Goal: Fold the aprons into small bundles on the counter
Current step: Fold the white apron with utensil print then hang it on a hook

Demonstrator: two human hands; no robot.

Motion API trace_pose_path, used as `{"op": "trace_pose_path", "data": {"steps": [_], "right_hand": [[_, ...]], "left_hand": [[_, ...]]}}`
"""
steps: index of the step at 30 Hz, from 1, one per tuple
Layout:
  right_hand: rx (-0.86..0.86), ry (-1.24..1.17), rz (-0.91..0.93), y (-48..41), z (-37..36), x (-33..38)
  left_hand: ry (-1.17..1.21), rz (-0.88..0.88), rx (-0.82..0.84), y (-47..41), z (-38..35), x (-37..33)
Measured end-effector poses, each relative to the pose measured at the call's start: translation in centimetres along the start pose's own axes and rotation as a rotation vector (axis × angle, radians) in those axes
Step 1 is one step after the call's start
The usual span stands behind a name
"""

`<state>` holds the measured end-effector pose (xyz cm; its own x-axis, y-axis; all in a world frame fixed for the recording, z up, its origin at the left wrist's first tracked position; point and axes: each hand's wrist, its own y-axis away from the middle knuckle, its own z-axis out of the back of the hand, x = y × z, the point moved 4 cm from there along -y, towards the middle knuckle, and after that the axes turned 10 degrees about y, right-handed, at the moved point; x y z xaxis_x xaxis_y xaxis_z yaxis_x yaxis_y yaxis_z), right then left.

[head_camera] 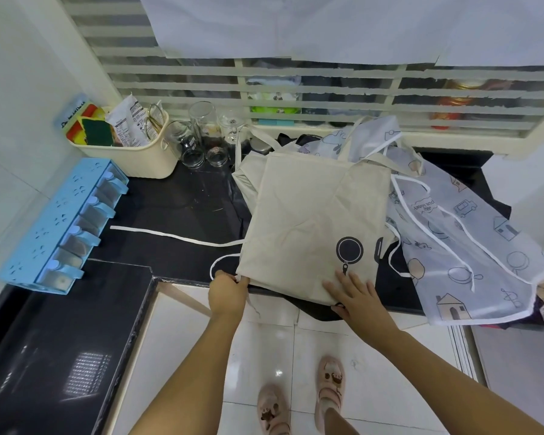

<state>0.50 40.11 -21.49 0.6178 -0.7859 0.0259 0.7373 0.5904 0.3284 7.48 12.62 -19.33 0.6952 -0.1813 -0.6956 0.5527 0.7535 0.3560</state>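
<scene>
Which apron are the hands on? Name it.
The beige apron with the black frying-pan print; the see-through white apron with house drawings lies to its right, untouched.

Folded apron [311, 221] laid on counter [176, 208], front centre. Second apron [471, 233] spread at its right, touching. Basket [132, 158] set behind-left; jars [201, 136] just right of it. Seasoning rack [60, 227] placed far left.

A glossy black L-shaped desk [176, 196] runs along a white wall [16, 89] and beneath a window [176, 80] with frosted horizontal stripes. White sheets [296, 23] cover the window's upper part. The floor [264, 346] is of shiny white tiles that catch the light. A blue rack [60, 227] stands against the left wall.
</scene>
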Motion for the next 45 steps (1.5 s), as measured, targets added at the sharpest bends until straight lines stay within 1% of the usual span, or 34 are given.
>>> {"op": "trace_pose_path", "data": {"steps": [3,4,5,7,8,9,11,13,14,15,16,17,18,19,20,21,23,24,25,26,27,28,30,31,32,34,35,37,39,42,45], "right_hand": [[-0.037,-0.014,0.024,0.0,-0.1,0.2],[-0.025,-0.006,0.019,0.1,-0.1,0.1],[-0.024,-0.005,0.021,0.1,-0.1,0.1],[-0.089,0.016,-0.003,0.2,-0.1,0.2],[-0.091,0.006,-0.03,0.3,-0.2,0.1],[-0.076,-0.015,-0.045,0.4,-0.3,0.1],[-0.103,-0.017,-0.073,0.5,-0.3,-0.2],[-0.076,-0.038,-0.062,0.7,-0.3,-0.4],[-0.043,-0.05,-0.043,0.5,-0.3,-0.6],[-0.033,-0.052,-0.028,0.4,-0.3,-0.9],[-0.043,-0.043,-0.023,0.4,0.0,-1.3],[-0.064,-0.033,-0.014,0.3,0.0,-1.7],[-0.066,-0.034,-0.009,0.3,0.0,-2.2],[-0.08,-0.053,-0.009,0.3,0.2,-2.8],[-0.096,-0.06,-0.006,0.4,0.4,-3.4],[-0.104,-0.059,0.002,0.6,0.7,-3.9],[-0.048,-0.027,0.024,1.1,0.7,-4.5],[-0.018,-0.01,0.032,1.2,0.6,-4.7],[-0.001,-0.014,0.029,1.4,0.4,-4.8],[0.003,-0.019,0.023,1.5,0.4,-4.6],[-0.002,-0.015,0.01,1.7,0.4,-4.4],[-0.026,-0.017,0.0,1.8,0.2,-4.2],[-0.073,-0.048,-0.002,1.9,-0.4,-3.7],[-0.095,-0.06,-0.012,1.9,-0.4,-3.3],[-0.118,-0.072,-0.02,2.0,-0.3,-2.9],[-0.179,-0.111,-0.034,1.9,-0.2,-2.2],[-0.185,-0.131,-0.049,1.9,-0.2,-1.9],[-0.198,-0.125,-0.064,1.8,-0.3,-1.4],[-0.213,-0.115,-0.065,1.7,-0.5,-1.4],[-0.234,-0.096,-0.047,1.8,-0.9,-1.6],[-0.269,-0.07,-0.035,1.8,-1.4,-1.7]], "left_hand": [[-0.171,-0.015,0.007,-0.7,0.3,0.2],[-0.207,-0.026,0.008,-0.8,0.3,0.2],[-0.23,-0.038,0.007,-0.7,0.3,-0.1],[-0.247,-0.066,-0.013,-0.4,0.5,-0.8],[-0.207,-0.076,-0.037,-0.2,0.6,-1.2],[-0.121,-0.09,-0.061,0.1,0.8,-1.7],[0.163,-0.11,-0.089,0.6,1.5,-2.8],[0.449,-0.069,-0.066,1.0,2.1,-4.0],[0.58,-0.017,-0.013,0.8,2.1,-4.3],[0.701,0.04,0.075,0.7,2.0,-4.6],[0.783,0.074,0.188,0.4,2.0,-4.8],[0.827,0.067,0.321,0.3,2.1,-5.2],[0.785,0.03,0.444,0.0,2.3,-5.7],[0.671,-0.025,0.535,-0.2,2.8,-6.0],[0.5,-0.1,0.58,-0.4,3.5,-6.3],[0.291,-0.193,0.571,-0.7,4.2,-6.5],[-0.143,-0.384,0.495,-1.4,5.2,-6.5],[-0.305,-0.415,0.486,-1.8,5.3,-6.0],[-0.423,-0.41,0.478,-1.7,5.3,-5.4],[-0.483,-0.382,0.453,-1.8,5.2,-4.6],[-0.475,-0.355,0.405,-1.8,5.1,-4.2],[-0.392,-0.294,0.345,-2.0,4.9,-3.8],[-0.136,-0.157,0.24,-2.0,4.7,-3.6],[-0.047,-0.074,0.242,-2.0,4.2,-3.7],[-0.044,-0.003,0.289,-1.8,3.5,-3.8],[-0.165,0.109,0.419,-1.1,1.8,-3.8],[-0.213,0.139,0.45,-0.9,1.1,-3.6],[-0.258,0.156,0.45,-0.6,0.2,-3.2],[-0.181,0.148,0.42,-0.8,-0.3,-2.7],[-0.154,0.038,0.348,-1.2,-0.3,-2.7],[-0.216,-0.037,0.27,-2.0,0.0,-2.6]]}}
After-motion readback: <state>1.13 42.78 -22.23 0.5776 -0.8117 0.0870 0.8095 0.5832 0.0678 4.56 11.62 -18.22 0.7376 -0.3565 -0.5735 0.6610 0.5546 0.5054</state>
